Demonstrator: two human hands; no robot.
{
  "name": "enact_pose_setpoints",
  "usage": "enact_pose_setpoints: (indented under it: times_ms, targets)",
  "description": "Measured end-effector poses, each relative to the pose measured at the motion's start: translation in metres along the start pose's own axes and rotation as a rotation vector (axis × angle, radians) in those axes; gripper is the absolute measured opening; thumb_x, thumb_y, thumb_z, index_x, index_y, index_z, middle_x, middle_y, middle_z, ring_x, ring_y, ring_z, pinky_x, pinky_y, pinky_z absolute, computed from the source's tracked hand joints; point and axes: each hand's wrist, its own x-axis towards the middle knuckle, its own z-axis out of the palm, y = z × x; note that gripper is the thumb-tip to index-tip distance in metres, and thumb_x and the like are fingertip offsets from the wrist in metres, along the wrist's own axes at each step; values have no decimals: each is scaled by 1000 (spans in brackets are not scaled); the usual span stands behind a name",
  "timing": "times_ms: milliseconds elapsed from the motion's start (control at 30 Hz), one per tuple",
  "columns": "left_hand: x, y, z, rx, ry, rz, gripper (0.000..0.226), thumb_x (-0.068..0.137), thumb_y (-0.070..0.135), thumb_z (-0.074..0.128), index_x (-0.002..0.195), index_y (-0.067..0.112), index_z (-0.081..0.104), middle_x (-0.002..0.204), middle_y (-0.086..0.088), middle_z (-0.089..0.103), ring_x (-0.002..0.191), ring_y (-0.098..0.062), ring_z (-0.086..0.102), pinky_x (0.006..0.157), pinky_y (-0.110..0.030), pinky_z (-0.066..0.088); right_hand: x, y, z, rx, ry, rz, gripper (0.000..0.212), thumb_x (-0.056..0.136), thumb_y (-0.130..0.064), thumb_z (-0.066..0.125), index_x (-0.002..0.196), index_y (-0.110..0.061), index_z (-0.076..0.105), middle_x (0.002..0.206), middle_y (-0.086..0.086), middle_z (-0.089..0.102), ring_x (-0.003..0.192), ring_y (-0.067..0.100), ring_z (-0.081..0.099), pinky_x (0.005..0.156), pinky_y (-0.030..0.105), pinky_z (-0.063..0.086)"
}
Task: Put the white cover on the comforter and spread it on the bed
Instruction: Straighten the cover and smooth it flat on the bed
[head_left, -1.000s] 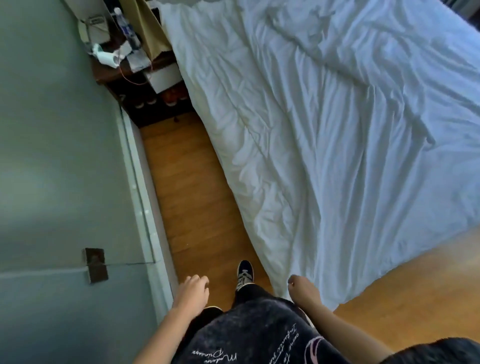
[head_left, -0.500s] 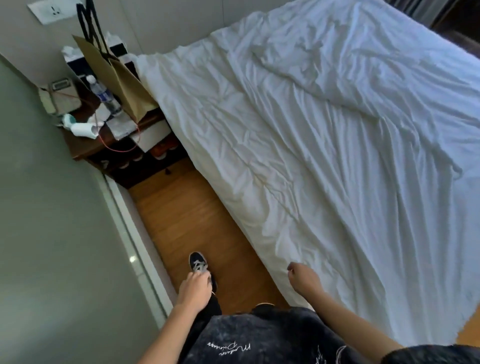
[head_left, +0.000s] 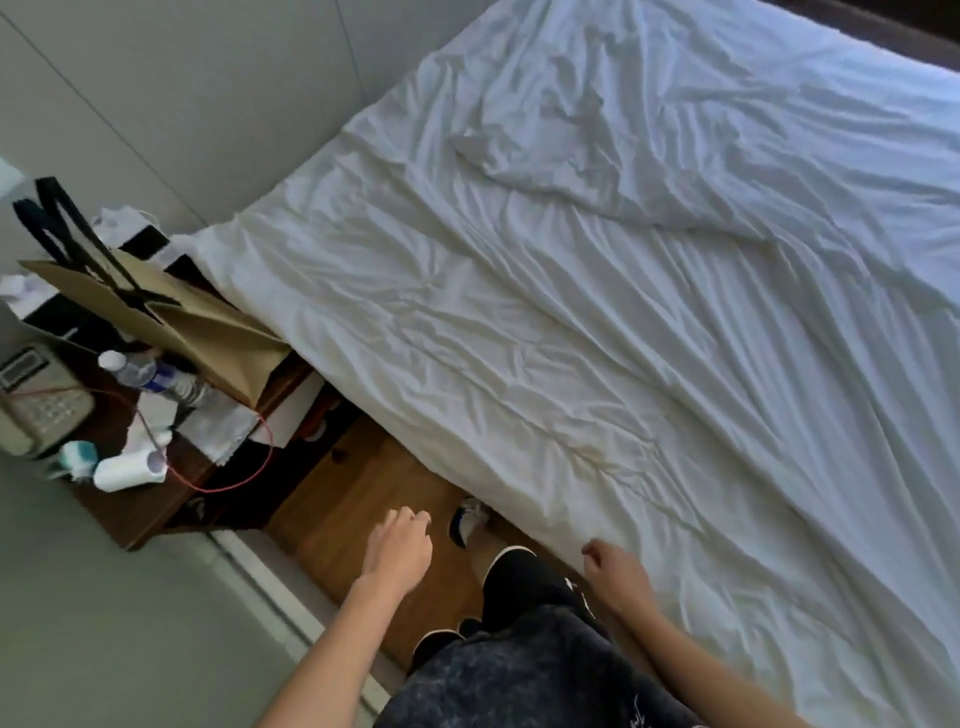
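Note:
The white covered comforter (head_left: 597, 338) lies spread and wrinkled over the whole bed, its near edge hanging over the bedside. A raised fold crosses it near the head end. My left hand (head_left: 397, 545) hovers over the wooden floor in the gap beside the bed, fingers loosely curled, holding nothing. My right hand (head_left: 615, 569) is at the comforter's hanging edge with fingers curled in; whether it grips the fabric is unclear.
A dark wooden nightstand (head_left: 135, 499) stands at the left, crowded with a brown paper bag (head_left: 171, 322), a water bottle (head_left: 150, 374), a phone (head_left: 36, 410) and a red cord. A narrow strip of wooden floor (head_left: 353, 493) runs between wall and bed. My shoe (head_left: 465, 519) stands there.
I have walked along the bedside toward the head end; the nightstand is now close. Both hands stay low in front of me, the right one near the comforter's edge.

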Motion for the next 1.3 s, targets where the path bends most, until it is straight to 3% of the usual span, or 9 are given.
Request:
enact_pose_setpoints:
  times_ms: [267, 467, 667, 800, 933, 1067, 1167, 1233, 1300]
  targets:
    - [167, -47, -72, 120, -144, 70, 39, 101, 22, 35, 139, 18, 44, 136, -3, 47, 122, -19, 44, 98, -30, 40, 145, -106, -16, 35, -39, 62, 31, 98, -20, 39, 120, -17, 61, 121, 1, 63, 108, 20, 59, 83, 30, 46]
    - [322, -69, -114, 105, -73, 174, 42, 99, 16, 37, 141, 16, 41, 141, -4, 42, 126, -21, 41, 99, -29, 39, 276, -194, -30, 53, 58, -38, 33, 99, -18, 42, 130, -16, 54, 131, 0, 53, 118, 20, 50, 86, 29, 45]
    - [487, -78, -125, 85, 149, 280, 48, 84, 8, 61, 131, 6, 52, 135, -17, 49, 120, -33, 53, 92, -39, 50, 407, -240, -29, -54, 440, -142, 60, 69, -9, 81, 124, -7, 56, 122, 20, 58, 108, 39, 59, 86, 48, 52]
    - [585, -85, -146, 86, 384, 446, 58, 71, 5, 72, 127, 4, 55, 128, -23, 54, 110, -38, 58, 88, -43, 52, 488, -257, -51, -168, 779, -233, 74, 76, -25, 76, 137, -9, 39, 134, 25, 48, 121, 41, 46, 102, 51, 40]
    - [670, -80, -195, 155, 623, 554, 68, 75, 0, 65, 139, 5, 46, 138, -26, 45, 122, -40, 48, 103, -45, 42, 557, -277, -77, -212, 871, -250, 78, 75, -31, 76, 138, -8, 37, 133, 25, 47, 124, 41, 41, 107, 51, 34]
    - [724, -66, -236, 378, 551, 785, 79, 75, 5, 63, 147, 10, 34, 148, -26, 34, 136, -41, 33, 112, -51, 29, 579, -280, -100, -58, 813, -77, 50, 77, -25, 73, 120, -6, 56, 105, 19, 62, 94, 40, 58, 77, 45, 47]
    - [739, -47, -238, 515, 387, 991, 80, 70, 19, 74, 143, 10, 42, 140, -25, 45, 128, -40, 44, 108, -51, 34, 565, -290, -99, -16, 819, -75, 23, 69, -4, 76, 87, -5, 62, 72, 13, 62, 61, 34, 59, 50, 31, 37]
    - [733, -37, -232, 512, 361, 1095, 58, 64, 14, 79, 120, 7, 62, 107, -20, 62, 95, -37, 62, 84, -44, 50, 555, -303, -93, -37, 853, -153, 13, 72, -3, 68, 79, -6, 57, 64, 9, 57, 52, 30, 54, 46, 26, 30]
    - [724, -36, -234, 458, 390, 1153, 26, 66, 1, 67, 92, 6, 68, 74, -12, 59, 61, -30, 59, 54, -32, 46, 548, -313, -89, -42, 849, -205, 9, 80, -14, 52, 75, -7, 55, 61, 6, 52, 48, 28, 49, 42, 26, 26]
